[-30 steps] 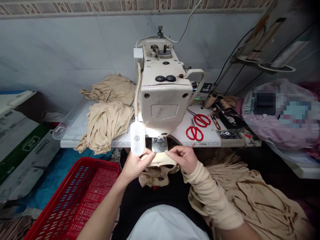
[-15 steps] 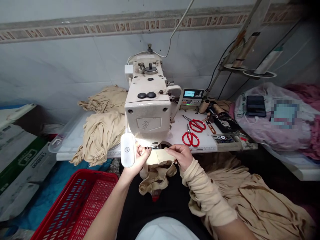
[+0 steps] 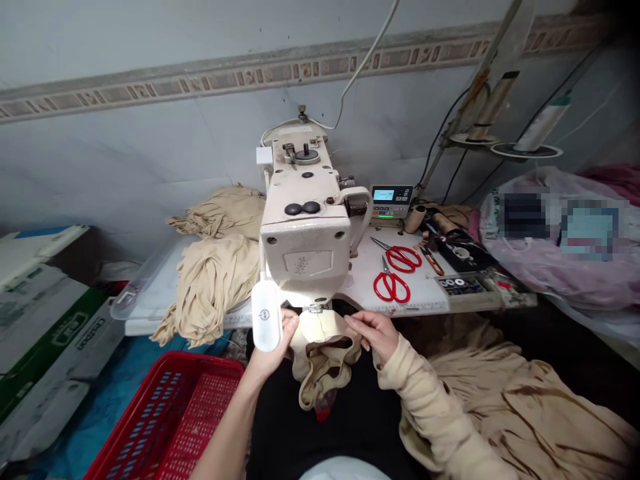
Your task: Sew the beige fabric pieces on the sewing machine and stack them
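Lamp (image 3: pixel 265 315) hides pt of left hand (image 3: pixel 278 348), whose grip holds beige fabric (image 3: pixel 325 331).

- The left arm (image 3: pixel 234 420) is bare. It runs from the bottom middle of the frame up to the left hand (image 3: pixel 274 347).
- A long tan sleeve (image 3: pixel 430 407) covers the right arm, just right of the bottom middle.
- The sleeve is soft and full of wrinkles. It stops at the wrist, so the right hand (image 3: pixel 376 333) is bare.
- Black clothing (image 3: pixel 360 427) covers the lap, low in the middle.
- A bit of white top (image 3: pixel 345 472) peeks in at the bottom edge.
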`<action>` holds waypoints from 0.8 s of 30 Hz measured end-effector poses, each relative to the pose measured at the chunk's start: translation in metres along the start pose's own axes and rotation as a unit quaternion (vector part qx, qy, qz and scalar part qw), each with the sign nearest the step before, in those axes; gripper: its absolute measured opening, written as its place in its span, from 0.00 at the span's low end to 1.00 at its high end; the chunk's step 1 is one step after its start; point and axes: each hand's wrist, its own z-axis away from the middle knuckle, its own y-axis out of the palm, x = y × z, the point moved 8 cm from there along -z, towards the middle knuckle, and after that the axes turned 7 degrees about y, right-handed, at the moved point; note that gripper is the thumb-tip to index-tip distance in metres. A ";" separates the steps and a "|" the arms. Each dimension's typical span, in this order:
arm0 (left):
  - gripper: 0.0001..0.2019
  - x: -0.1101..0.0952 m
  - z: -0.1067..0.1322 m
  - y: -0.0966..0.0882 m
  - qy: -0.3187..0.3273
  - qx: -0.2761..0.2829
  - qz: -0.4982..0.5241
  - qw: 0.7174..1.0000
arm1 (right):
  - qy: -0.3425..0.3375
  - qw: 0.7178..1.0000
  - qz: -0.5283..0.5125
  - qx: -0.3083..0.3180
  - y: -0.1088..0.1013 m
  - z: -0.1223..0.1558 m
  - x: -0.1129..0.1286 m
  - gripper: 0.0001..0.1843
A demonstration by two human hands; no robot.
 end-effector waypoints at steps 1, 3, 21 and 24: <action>0.22 0.004 0.002 -0.003 -0.008 0.021 -0.012 1.000 | -0.003 1.000 -0.004 -0.007 -0.002 0.002 -0.003 0.28; 0.22 0.009 0.005 -0.013 -0.022 0.050 -0.029 0.998 | -0.008 1.000 -0.014 -0.019 -0.005 0.010 -0.007 0.29; 0.15 -0.012 0.059 0.026 -0.042 0.290 0.151 0.944 | -0.009 0.964 0.083 0.254 0.080 0.078 0.000 0.28; 0.12 -0.030 0.049 0.016 0.010 0.226 0.126 0.966 | 0.061 0.933 0.147 0.323 0.090 0.085 -0.010 0.27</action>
